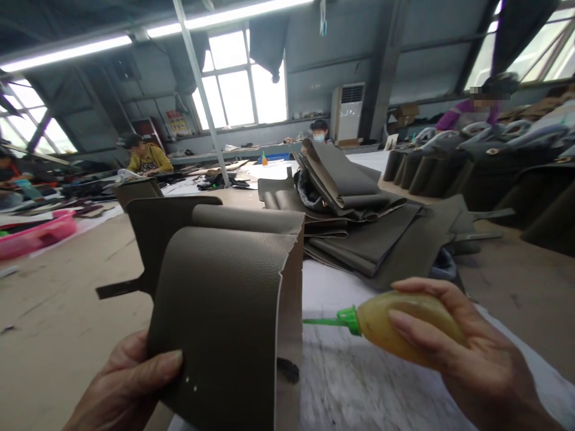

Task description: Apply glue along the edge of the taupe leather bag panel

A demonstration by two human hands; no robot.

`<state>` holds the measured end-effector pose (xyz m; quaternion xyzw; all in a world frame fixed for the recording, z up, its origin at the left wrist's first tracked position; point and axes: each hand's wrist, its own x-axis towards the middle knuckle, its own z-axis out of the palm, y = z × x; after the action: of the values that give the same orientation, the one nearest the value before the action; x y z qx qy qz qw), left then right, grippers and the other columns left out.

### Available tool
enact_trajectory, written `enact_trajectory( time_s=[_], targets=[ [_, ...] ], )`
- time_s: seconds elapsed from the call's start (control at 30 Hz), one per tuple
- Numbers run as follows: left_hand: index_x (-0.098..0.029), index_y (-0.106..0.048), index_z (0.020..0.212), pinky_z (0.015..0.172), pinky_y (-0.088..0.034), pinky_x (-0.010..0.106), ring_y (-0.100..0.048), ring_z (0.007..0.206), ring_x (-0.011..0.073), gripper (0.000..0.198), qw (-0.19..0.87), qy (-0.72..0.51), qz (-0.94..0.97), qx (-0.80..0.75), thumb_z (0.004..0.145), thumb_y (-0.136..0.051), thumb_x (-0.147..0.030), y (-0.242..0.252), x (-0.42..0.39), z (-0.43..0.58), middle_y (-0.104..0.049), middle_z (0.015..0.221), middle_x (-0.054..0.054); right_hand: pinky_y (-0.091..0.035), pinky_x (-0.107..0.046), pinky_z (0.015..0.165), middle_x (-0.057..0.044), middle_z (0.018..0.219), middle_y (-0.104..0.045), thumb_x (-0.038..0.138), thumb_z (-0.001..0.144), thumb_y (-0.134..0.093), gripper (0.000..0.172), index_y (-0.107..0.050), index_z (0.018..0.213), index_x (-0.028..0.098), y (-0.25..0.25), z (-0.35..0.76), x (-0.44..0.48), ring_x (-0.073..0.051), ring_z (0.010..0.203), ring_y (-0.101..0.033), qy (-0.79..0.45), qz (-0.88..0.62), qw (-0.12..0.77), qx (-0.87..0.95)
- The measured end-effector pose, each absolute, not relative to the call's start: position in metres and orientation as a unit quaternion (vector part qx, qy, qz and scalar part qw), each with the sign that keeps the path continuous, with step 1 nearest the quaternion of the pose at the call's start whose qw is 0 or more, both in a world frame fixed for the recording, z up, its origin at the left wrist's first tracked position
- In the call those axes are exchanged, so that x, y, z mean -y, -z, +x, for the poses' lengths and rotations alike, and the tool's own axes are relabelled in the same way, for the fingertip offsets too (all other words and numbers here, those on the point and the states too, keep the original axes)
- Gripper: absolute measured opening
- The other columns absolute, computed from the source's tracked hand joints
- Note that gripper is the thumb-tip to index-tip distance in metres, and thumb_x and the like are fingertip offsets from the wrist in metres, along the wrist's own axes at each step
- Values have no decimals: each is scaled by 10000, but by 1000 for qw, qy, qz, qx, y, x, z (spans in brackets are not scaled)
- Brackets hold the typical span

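Observation:
My left hand [139, 377] pinches the lower left side of a dark olive leather piece [224, 299], folded over into a curve, its thumb lying on the outer face. Two small pale spots show near that thumb. The pale inner side of the piece faces right, with a dark mark low on it. In my right hand [476, 359] is a squeeze bottle [404, 326] of yellowish glue-like liquid, lying sideways. Its green nozzle [330, 321] points left, the tip close to the piece's right edge; whether they touch I cannot tell.
Stacked leather pieces [350, 221] lie beyond my hands on the table [58, 323]. Dark bags [449, 167] line the right side. A pink basin [40, 233] stands at left. A person in yellow [153, 158] and one in purple [467, 114] are farther back.

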<state>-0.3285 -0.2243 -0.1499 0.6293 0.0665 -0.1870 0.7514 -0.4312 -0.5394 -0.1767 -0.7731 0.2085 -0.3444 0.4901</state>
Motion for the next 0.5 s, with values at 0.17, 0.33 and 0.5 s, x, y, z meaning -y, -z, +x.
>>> enact_trajectory(
  time_s=[0.17,0.33,0.5],
  targets=[
    [-243,-730,804,618,-542,292,-644,660,249,310,759,193,618,-68,506,-814,-222,164,223,-330,-709,781,63,-468,-190,442,55,707,-633,507,699,-647,274,-571,862,301,175,-420,536,-138,546,-583,373,-819,421,-116],
    [-230,-738,764,583,-539,277,-638,635,250,332,756,165,629,-77,448,-837,-256,164,227,-332,-706,759,90,-449,-189,425,63,696,-627,437,741,-630,205,-561,881,304,180,-419,534,-123,507,-572,386,-844,366,-66],
    [-196,-744,682,548,-540,255,-627,597,247,395,752,145,634,-104,311,-872,-244,156,239,-334,-699,720,119,-446,-178,430,63,709,-628,437,767,-603,179,-561,881,306,183,-429,532,-114,515,-580,385,-859,334,-54]
  ],
)
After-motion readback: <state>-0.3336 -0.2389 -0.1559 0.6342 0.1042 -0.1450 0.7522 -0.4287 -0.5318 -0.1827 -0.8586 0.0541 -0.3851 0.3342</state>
